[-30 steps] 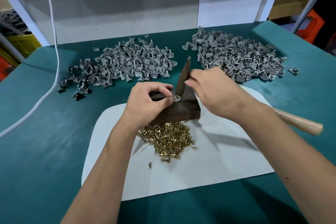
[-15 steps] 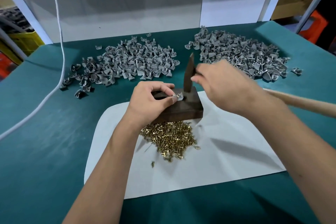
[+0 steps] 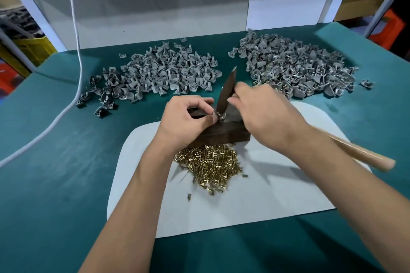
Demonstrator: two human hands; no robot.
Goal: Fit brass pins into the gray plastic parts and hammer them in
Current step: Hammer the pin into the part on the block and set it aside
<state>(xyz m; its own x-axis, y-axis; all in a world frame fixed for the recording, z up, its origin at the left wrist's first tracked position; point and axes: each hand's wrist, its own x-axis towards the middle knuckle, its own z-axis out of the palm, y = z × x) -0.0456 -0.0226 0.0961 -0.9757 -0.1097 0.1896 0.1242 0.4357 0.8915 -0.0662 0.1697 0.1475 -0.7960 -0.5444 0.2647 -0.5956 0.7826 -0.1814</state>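
Note:
A dark wooden block (image 3: pixel 224 134) lies on a white sheet (image 3: pixel 255 195). My left hand (image 3: pixel 186 123) pinches a small gray plastic part (image 3: pixel 218 115) on top of the block. My right hand (image 3: pixel 264 113) grips a hammer close to its head; the dark head (image 3: pixel 226 91) comes down on the part and the wooden handle (image 3: pixel 363 155) sticks out behind my wrist to the right. A heap of brass pins (image 3: pixel 210 165) lies just in front of the block, partly under my left forearm.
Two heaps of gray plastic parts lie on the green table (image 3: pixel 55 173): one at the back left (image 3: pixel 155 73), one at the back right (image 3: pixel 297 66). A white cable (image 3: pixel 76 55) hangs down and runs off to the left. A white panel stands behind.
The hammer went up half a second ago and has come back down onto the part. My left hand has kept its pinch on the part at the block.

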